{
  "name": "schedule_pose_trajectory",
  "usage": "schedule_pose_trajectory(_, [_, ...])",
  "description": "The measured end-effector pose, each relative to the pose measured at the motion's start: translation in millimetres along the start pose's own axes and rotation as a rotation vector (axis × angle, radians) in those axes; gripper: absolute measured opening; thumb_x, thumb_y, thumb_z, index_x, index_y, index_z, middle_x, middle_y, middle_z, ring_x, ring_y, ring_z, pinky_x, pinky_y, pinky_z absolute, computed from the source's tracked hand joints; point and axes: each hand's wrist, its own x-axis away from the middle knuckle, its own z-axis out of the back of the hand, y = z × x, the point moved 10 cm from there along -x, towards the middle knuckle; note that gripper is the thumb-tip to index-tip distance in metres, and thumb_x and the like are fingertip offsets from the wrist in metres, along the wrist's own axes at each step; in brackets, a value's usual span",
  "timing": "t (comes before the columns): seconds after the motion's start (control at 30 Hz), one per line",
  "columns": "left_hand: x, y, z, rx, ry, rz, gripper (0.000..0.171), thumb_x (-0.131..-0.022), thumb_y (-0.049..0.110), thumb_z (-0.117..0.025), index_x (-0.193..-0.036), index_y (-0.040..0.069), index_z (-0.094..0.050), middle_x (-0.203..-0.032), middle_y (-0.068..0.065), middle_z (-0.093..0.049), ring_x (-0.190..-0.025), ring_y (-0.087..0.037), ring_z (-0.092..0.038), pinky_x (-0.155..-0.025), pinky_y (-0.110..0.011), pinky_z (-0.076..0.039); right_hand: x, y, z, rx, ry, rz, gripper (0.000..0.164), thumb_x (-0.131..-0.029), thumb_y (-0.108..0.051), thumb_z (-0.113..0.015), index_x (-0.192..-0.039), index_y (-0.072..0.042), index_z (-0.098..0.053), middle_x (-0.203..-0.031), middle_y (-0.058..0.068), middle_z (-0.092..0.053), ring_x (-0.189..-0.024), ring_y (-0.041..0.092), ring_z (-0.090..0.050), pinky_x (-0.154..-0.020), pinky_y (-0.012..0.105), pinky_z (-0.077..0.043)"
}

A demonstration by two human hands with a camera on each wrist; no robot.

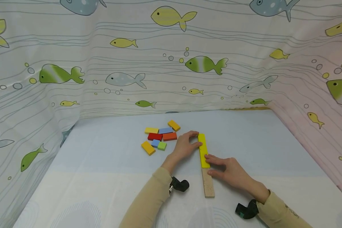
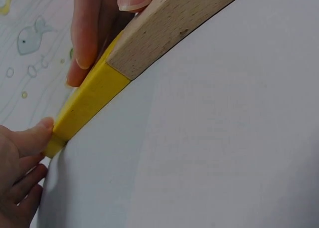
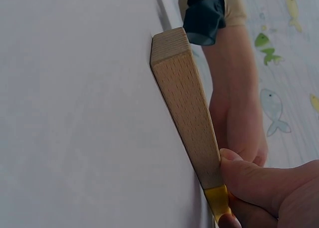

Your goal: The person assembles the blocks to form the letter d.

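Note:
A yellow block (image 1: 204, 156) and a plain wooden block (image 1: 208, 185) lie end to end on the table, forming one straight row. Near the far end, my left hand (image 1: 184, 146) touches the yellow block's left side with thumb and index finger. In the left wrist view a faint line crosses the yellow piece (image 2: 89, 103) by the left thumb; whether it is a joint I cannot tell. My right hand (image 1: 232, 172) is on the opposite side, its fingertips against the yellow block. The right thumb (image 3: 232, 155) touches the wooden block's side near the seam.
Left of the hands lies a loose group of small blocks: red (image 1: 155, 136), orange-red (image 1: 169, 136), blue (image 1: 166, 130), green (image 1: 162, 146) and several yellow-toned ones (image 1: 148, 148). A fish-patterned curtain (image 1: 159, 79) encloses the table. Each wrist carries a black camera (image 1: 180, 184).

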Motion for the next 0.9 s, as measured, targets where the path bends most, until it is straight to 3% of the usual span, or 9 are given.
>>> schedule_pose_trajectory(0.9, [1.4, 0.4, 1.1, 0.046, 0.006, 0.014, 0.054, -0.094, 0.028, -0.071, -0.143, 0.013, -0.052, -0.140, -0.002, -0.061, -0.137, -0.022, -0.048, -0.118, -0.044, -0.034, 0.1, 1.2, 0.0, -0.012, 0.005, 0.010, 0.047, -0.088, -0.039, -0.075, -0.127, -0.014, -0.070, -0.137, -0.004, -0.063, -0.131, 0.023, -0.056, -0.103, 0.046, -0.049])
